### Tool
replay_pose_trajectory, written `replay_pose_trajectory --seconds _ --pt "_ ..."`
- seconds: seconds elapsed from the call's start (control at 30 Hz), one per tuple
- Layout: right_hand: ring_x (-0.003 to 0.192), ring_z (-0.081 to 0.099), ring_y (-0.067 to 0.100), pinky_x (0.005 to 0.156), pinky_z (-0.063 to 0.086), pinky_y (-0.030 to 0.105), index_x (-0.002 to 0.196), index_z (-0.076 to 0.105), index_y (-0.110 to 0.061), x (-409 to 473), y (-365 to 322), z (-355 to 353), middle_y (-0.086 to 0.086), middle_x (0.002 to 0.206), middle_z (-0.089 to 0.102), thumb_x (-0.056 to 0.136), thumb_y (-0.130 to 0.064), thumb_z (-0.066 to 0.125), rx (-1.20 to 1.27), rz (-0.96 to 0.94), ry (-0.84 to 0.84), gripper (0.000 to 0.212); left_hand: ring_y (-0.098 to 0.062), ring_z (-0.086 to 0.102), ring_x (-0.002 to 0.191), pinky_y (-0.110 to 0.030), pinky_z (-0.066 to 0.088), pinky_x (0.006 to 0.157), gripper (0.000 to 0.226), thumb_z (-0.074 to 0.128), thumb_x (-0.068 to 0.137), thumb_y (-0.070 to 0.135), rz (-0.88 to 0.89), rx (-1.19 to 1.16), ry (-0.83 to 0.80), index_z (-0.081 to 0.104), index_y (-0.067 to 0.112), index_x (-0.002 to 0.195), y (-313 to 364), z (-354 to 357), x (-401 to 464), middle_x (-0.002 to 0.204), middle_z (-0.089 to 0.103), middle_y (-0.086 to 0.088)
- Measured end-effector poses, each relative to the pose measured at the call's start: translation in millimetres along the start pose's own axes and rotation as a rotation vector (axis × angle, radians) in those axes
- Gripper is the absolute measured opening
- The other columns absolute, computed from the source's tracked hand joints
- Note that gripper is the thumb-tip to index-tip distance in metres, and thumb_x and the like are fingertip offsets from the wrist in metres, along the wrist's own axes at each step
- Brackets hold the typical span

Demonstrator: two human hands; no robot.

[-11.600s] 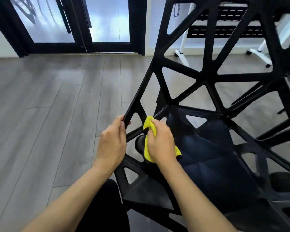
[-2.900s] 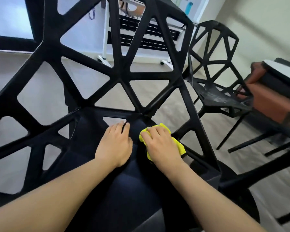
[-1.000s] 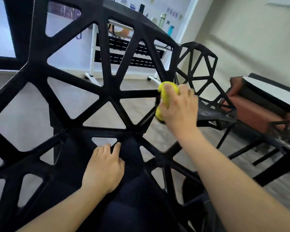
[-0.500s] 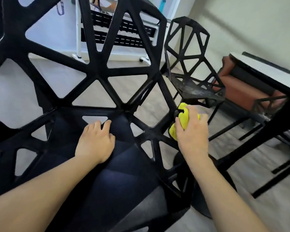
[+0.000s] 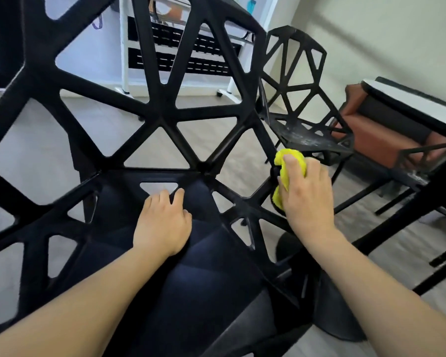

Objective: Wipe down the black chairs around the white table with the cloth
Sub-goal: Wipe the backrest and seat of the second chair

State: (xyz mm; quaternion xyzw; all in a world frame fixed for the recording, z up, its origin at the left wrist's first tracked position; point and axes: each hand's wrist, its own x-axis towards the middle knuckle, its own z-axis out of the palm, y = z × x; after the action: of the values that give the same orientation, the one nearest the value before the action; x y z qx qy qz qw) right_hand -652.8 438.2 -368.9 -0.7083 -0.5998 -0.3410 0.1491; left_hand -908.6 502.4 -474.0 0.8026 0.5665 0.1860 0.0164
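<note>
A black lattice chair (image 5: 162, 117) fills most of the head view, its back rising in front of me. My left hand (image 5: 162, 222) rests palm down on the chair's dark seat near the back. My right hand (image 5: 307, 199) grips a yellow cloth (image 5: 291, 161) and presses it against the right edge of the chair's frame. A second black lattice chair (image 5: 301, 99) stands further back on the right, its seat showing pale dusty marks. The white table (image 5: 407, 99) shows only as an edge at the right.
A white rack with black slatted shelves (image 5: 180, 63) stands on casters at the back wall. A brown bench (image 5: 386, 140) sits under the table on the right. Black table legs (image 5: 422, 215) cross the wooden floor at the right.
My right hand with the cloth came down from the upper right bar of the chair back to the frame's lower right edge. The left hand has stayed on the seat.
</note>
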Motion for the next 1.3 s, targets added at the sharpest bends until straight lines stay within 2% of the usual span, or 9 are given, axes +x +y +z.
replay_pose_trajectory --seconds 0.17,0.27,0.37,0.63,0.8,0.93,1.03,1.13,1.3 --pt "0.109 0.048 0.038 0.093 0.042 0.047 0.136 0.048 -0.019 54 -42 29 0.018 0.127 0.051 0.088 -0.016 0.057 0.151 -0.398 0.115 0.049 -0.033 0.054 0.092 -0.042 0.043 0.092 0.05 0.046 0.092 0.028 0.0 -0.002 0.021 0.051 0.007 0.137 0 1 -2 0.1 0.059 -0.013" --pt "0.106 0.049 0.032 0.089 0.042 0.039 0.132 0.056 -0.019 59 -87 51 0.013 0.123 0.055 0.083 -0.022 0.061 0.178 -0.661 -0.075 0.049 -0.034 0.054 0.088 -0.043 0.045 0.089 0.055 0.033 0.089 0.033 -0.013 -0.006 0.031 0.055 0.007 0.132 1 2 0 0.095 0.059 -0.013" --pt "0.108 0.049 0.032 0.09 0.043 0.041 0.129 0.052 -0.019 52 -133 77 0.009 0.122 0.056 0.089 -0.032 0.061 0.119 -0.437 -0.412 0.044 -0.033 0.054 0.09 -0.042 0.045 0.092 0.057 0.028 0.087 0.035 -0.014 -0.02 0.067 0.057 0.009 0.129 1 3 0 0.096 0.059 -0.011" --pt "0.11 0.051 0.033 0.075 0.038 0.036 0.117 0.051 -0.017 83 -140 72 0.008 0.115 0.061 0.084 -0.038 0.057 0.238 -0.35 -0.597 0.04 -0.032 0.053 0.097 -0.04 0.042 0.098 0.06 0.023 0.088 0.037 -0.016 -0.008 0.041 0.052 0.011 0.134 2 5 3 0.103 0.057 -0.01" --pt "0.099 0.053 0.034 0.085 0.039 0.042 0.12 0.054 -0.023 33 -139 62 0.01 0.108 0.061 0.083 -0.047 0.056 0.246 -0.318 -0.485 0.044 -0.031 0.057 0.099 -0.04 0.044 0.095 0.055 0.021 0.088 0.033 -0.022 -0.04 0.013 0.05 0.006 0.127 0 1 4 0.106 0.059 -0.009" --pt "0.087 0.052 0.034 0.077 0.039 0.043 0.118 0.057 -0.024 -20 -136 38 0.01 0.099 0.059 0.079 -0.048 0.044 0.315 -0.258 -0.404 0.047 -0.036 0.061 0.087 -0.047 0.051 0.083 0.046 0.028 0.084 0.022 0.001 -0.02 0.007 0.058 0.001 0.11 3 -5 1 0.096 0.061 -0.014" --pt "0.093 0.048 0.032 0.08 0.038 0.044 0.123 0.053 -0.025 -27 -126 23 0.009 0.106 0.054 0.083 -0.041 0.06 0.285 -0.362 -0.45 0.043 -0.037 0.059 0.091 -0.047 0.049 0.086 0.043 0.033 0.085 0.02 0.004 0.002 -0.029 0.056 0.0 0.114 1 -5 1 0.099 0.06 -0.015" --pt "0.089 0.051 0.032 0.075 0.038 0.041 0.117 0.059 -0.023 -22 -98 15 0.011 0.101 0.056 0.07 -0.031 0.073 0.105 -0.43 -0.306 0.049 -0.035 0.056 0.088 -0.045 0.047 0.085 0.052 0.021 0.086 0.026 0.011 0.012 0.001 0.055 0.001 0.116 -1 -1 3 0.095 0.058 -0.013" --pt "0.105 0.051 0.036 0.092 0.042 0.045 0.14 0.047 -0.023 -22 -59 37 0.014 0.122 0.052 0.078 -0.037 0.061 0.109 -0.474 -0.329 0.065 -0.031 0.053 0.084 -0.041 0.044 0.084 0.05 0.015 0.085 0.029 0.009 0.016 0.02 0.053 0.006 0.106 -1 2 1 0.091 0.055 -0.01"
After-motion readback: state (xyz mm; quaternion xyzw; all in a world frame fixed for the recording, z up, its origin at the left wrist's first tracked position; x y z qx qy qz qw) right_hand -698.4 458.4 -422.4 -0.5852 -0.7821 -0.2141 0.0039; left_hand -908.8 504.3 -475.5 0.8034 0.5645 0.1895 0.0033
